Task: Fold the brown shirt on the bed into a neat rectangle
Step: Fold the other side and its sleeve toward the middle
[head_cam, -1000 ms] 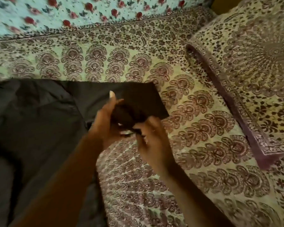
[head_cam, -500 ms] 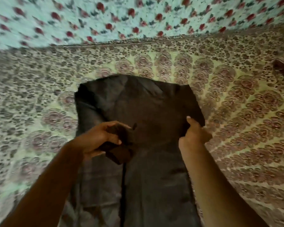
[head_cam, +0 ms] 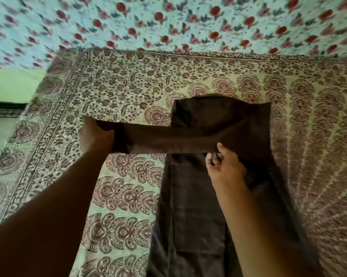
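The brown shirt [head_cam: 190, 206] lies lengthwise on the patterned bedspread [head_cam: 128, 196], its body running from the centre down to the bottom edge of the view. One sleeve [head_cam: 168, 139] is stretched out flat to the left across the shirt's upper part. My left hand [head_cam: 95, 136] grips the sleeve's cuff end, out over the bedspread left of the body. My right hand [head_cam: 224, 166] pinches the sleeve's lower edge over the shirt's body. The right side of the shirt looks folded inward.
A light blue cloth with red flowers [head_cam: 168, 23] covers the far side beyond the bedspread's border. The bed's left edge [head_cam: 18, 120] shows at left, with a green surface [head_cam: 12, 84] beyond it. Open bedspread lies on both sides of the shirt.
The view has swung to the left. My left hand has pulled the sleeve out leftward and it is now stretched flat. My right hand moved from the shirt's right edge to the sleeve.
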Demonstrator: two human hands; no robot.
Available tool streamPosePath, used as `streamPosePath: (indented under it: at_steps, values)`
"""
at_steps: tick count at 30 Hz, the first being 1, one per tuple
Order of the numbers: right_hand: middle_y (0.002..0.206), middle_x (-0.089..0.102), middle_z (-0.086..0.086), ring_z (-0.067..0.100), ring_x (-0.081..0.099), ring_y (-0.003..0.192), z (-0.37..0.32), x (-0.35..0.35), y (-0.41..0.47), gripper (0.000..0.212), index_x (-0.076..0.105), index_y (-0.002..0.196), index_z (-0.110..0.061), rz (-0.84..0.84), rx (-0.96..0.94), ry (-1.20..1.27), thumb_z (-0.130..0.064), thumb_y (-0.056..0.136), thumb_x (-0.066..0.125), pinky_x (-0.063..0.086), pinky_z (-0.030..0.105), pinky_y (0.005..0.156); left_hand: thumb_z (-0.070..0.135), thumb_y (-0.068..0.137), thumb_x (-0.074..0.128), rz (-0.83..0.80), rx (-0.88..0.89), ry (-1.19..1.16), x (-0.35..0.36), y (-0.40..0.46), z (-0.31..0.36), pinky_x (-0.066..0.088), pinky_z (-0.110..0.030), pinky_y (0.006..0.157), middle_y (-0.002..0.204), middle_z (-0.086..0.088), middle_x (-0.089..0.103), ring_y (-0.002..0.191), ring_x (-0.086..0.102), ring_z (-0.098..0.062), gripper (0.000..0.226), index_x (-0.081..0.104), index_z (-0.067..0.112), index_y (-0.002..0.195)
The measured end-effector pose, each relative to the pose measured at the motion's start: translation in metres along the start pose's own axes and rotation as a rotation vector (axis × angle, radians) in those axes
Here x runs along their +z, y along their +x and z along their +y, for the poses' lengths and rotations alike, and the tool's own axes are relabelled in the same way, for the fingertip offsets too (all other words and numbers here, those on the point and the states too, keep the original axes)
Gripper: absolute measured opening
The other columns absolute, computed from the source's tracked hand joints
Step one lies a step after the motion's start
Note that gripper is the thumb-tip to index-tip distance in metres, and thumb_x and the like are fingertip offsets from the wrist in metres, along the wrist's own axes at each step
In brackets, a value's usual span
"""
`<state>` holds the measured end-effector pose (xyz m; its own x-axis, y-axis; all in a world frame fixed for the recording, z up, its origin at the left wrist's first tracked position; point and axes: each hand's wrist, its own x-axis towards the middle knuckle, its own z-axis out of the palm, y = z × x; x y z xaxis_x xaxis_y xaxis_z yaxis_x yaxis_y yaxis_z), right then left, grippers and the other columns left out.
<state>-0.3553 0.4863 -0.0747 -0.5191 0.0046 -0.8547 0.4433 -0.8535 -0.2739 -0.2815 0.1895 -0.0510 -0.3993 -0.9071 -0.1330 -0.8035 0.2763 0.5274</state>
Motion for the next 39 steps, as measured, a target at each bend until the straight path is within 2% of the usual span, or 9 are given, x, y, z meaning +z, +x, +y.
streamPosePath:
  at_steps: [4, 11, 14, 17, 19, 23, 29, 34, 39]
  values:
    - [0.091, 0.062, 0.013, 0.025, 0.062, 0.081, 0.037, 0.018, -0.014, 0.044, 0.06, 0.126, -0.001, 0.037, -0.024, -0.245, 0.006, 0.085, 0.075, 0.055, 0.036, 0.06, 0.021, 0.089, 0.071, -0.023, 0.116, 0.297, 0.016, -0.007, -0.007, 0.037, -0.059, 0.109, 0.15, -0.025, 0.04, 0.138, 0.039, -0.043, 0.069, 0.034, 0.007, 0.146]
    - [0.104, 0.063, 0.011, 0.025, 0.065, 0.096, 0.01, -0.01, -0.006, 0.018, 0.06, 0.105, -0.01, 0.117, -0.096, -0.351, -0.017, 0.095, 0.072, 0.055, 0.038, 0.074, 0.037, 0.093, 0.056, -0.41, 0.995, 0.056, 0.086, -0.107, 0.019, 0.051, -0.047, 0.095, 0.134, -0.005, 0.056, 0.118, 0.055, -0.028, 0.041, 0.057, 0.017, 0.128]
    - [0.095, 0.073, 0.012, 0.026, 0.076, 0.086, -0.007, -0.036, -0.005, 0.006, 0.067, 0.092, -0.01, 0.107, -0.331, -0.712, -0.014, 0.096, 0.069, 0.059, 0.035, 0.073, 0.026, 0.097, 0.053, -0.457, 1.127, -0.034, 0.11, -0.15, 0.043, 0.052, -0.046, 0.09, 0.133, -0.003, 0.056, 0.114, 0.055, -0.026, 0.031, 0.061, 0.016, 0.126]
    - [0.088, 0.072, 0.005, 0.017, 0.071, 0.076, -0.042, -0.08, -0.003, 0.011, 0.07, 0.094, -0.008, 0.182, -0.836, -1.226, -0.015, 0.089, 0.077, 0.06, 0.045, 0.077, 0.016, 0.095, 0.056, -0.451, 1.093, -0.092, 0.13, -0.169, 0.073, 0.051, -0.047, 0.09, 0.134, -0.004, 0.057, 0.115, 0.055, -0.029, 0.033, 0.061, 0.014, 0.127]
    - [0.102, 0.065, 0.007, 0.024, 0.064, 0.089, -0.068, -0.11, 0.002, 0.029, 0.068, 0.108, -0.008, 0.191, -1.077, -1.5, -0.017, 0.084, 0.082, 0.057, 0.051, 0.086, 0.015, 0.096, 0.055, -0.478, 1.028, -0.08, 0.14, -0.176, 0.096, 0.048, -0.048, 0.095, 0.138, -0.005, 0.056, 0.121, 0.051, -0.03, 0.037, 0.058, 0.015, 0.133]
    - [0.13, 0.053, 0.012, 0.042, 0.052, 0.119, -0.102, -0.146, 0.026, 0.041, 0.066, 0.117, -0.021, 0.256, -1.096, -2.038, -0.034, 0.082, 0.082, 0.049, 0.061, 0.094, 0.012, 0.096, 0.053, -0.54, 0.941, 0.046, 0.168, -0.178, 0.144, 0.04, -0.054, 0.107, 0.151, -0.004, 0.047, 0.136, 0.039, -0.033, 0.054, 0.042, 0.019, 0.149]
    - [0.106, 0.059, 0.012, 0.038, 0.061, 0.092, -0.126, -0.162, 0.037, 0.01, 0.064, 0.096, -0.011, 0.132, -1.286, -2.016, -0.009, 0.086, 0.066, 0.056, 0.048, 0.075, 0.016, 0.096, 0.058, -0.619, 0.943, 0.257, 0.21, -0.167, 0.205, 0.031, -0.061, 0.109, 0.157, -0.006, 0.039, 0.142, 0.025, -0.045, 0.079, 0.014, 0.027, 0.162]
    - [0.097, 0.06, 0.005, 0.03, 0.06, 0.089, -0.131, -0.166, 0.034, 0.008, 0.062, 0.097, -0.015, 0.181, -1.431, -1.997, -0.016, 0.089, 0.063, 0.051, 0.045, 0.074, 0.017, 0.097, 0.058, -0.628, 0.712, 0.023, 0.239, -0.166, 0.239, 0.032, -0.059, 0.114, 0.143, -0.006, 0.058, 0.137, 0.042, -0.041, 0.037, 0.064, 0.033, 0.13]
    - [0.103, 0.064, 0.004, 0.028, 0.062, 0.096, -0.136, -0.179, 0.034, 0.032, 0.063, 0.116, -0.018, 0.256, -1.312, -2.106, -0.021, 0.084, 0.066, 0.047, 0.043, 0.078, 0.025, 0.071, 0.046, -0.664, 0.669, 0.012, 0.254, -0.172, 0.257, 0.039, -0.065, 0.109, 0.138, -0.009, 0.062, 0.133, 0.052, -0.035, 0.064, 0.063, 0.028, 0.132]
